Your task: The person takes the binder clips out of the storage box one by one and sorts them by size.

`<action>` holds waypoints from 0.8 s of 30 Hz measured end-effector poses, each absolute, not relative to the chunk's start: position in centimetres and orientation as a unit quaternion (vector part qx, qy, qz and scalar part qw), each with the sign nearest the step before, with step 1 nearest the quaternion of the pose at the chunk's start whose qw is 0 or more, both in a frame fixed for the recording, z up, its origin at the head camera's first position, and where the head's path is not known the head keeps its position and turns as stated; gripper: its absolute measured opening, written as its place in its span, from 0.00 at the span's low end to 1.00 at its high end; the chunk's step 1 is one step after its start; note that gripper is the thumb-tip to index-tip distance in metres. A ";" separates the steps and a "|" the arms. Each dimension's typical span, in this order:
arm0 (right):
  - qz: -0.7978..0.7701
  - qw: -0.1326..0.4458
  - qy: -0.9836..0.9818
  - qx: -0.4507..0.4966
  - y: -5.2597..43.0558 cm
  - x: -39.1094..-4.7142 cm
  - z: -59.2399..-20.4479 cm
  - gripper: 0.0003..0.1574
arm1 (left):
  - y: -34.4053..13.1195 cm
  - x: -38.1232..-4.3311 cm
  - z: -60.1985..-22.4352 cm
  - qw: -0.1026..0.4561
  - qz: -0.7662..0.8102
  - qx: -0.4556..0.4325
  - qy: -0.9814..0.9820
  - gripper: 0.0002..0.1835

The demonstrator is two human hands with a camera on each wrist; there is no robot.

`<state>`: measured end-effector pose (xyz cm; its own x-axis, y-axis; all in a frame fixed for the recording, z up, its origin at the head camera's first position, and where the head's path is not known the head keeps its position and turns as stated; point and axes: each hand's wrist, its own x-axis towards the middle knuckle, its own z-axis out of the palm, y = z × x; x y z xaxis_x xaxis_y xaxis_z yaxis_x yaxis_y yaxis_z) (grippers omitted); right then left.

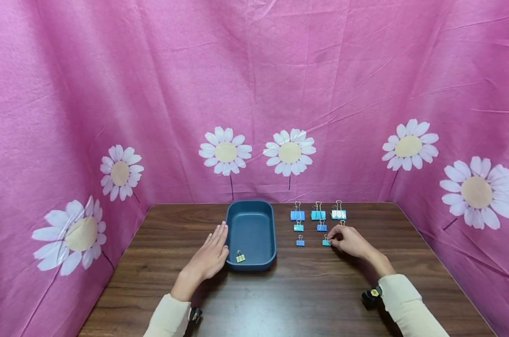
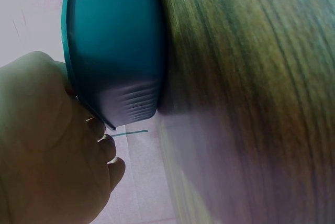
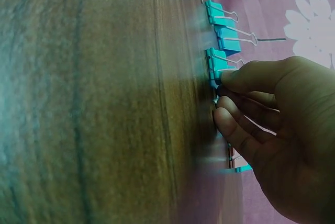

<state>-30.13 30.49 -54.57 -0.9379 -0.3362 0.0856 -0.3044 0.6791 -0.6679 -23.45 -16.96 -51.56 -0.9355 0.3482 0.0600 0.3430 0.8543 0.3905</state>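
My left hand (image 1: 210, 252) lies straight-fingered along the left side of a dark blue tray (image 1: 272, 234), touching its rim; the left wrist view shows the tray's outer wall (image 2: 115, 35) beside the hand. A small yellow binder clip (image 1: 240, 258) lies inside the tray near its front. On the table to the right, my right hand (image 1: 351, 241) pinches the right end of a small teal binder clip (image 3: 215, 62) in the front row, thumb and fingers curled. Part of that clip is hidden by the fingertips. Its other fingers are bent behind the thumb.
Three large binder clips (image 1: 318, 215) stand in the back row. Medium clips (image 1: 298, 227) form the middle row, one mostly behind the right hand. A small blue clip (image 1: 300, 243) stands at the front left of the group. A pink flowered cloth (image 1: 254, 93) hangs behind the table.
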 end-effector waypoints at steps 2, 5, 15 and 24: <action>-0.361 0.022 0.915 -0.177 30.5 -30.1 -54.5 0.03 | -16.9 -23.4 -51.6 0.004 0.202 0.181 0.962 0.34; -0.364 0.025 0.914 -0.178 30.6 -30.0 -54.4 0.03 | -16.9 -23.4 -51.6 -0.001 0.202 0.184 0.962 0.34; -0.363 0.007 0.916 -0.170 30.8 -30.2 -53.5 0.04 | -16.8 -23.2 -51.6 -0.022 0.180 0.188 0.965 0.34; -0.319 -0.088 0.915 -0.230 29.3 -30.9 -50.9 0.04 | -16.7 -23.2 -51.9 -0.052 0.160 0.193 0.967 0.33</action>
<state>-30.87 29.26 -50.94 -0.8783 -0.3654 0.3084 -0.4779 0.6906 -0.5429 -23.20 -16.68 -51.89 -0.9198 0.3571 0.1626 0.3904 0.8739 0.2897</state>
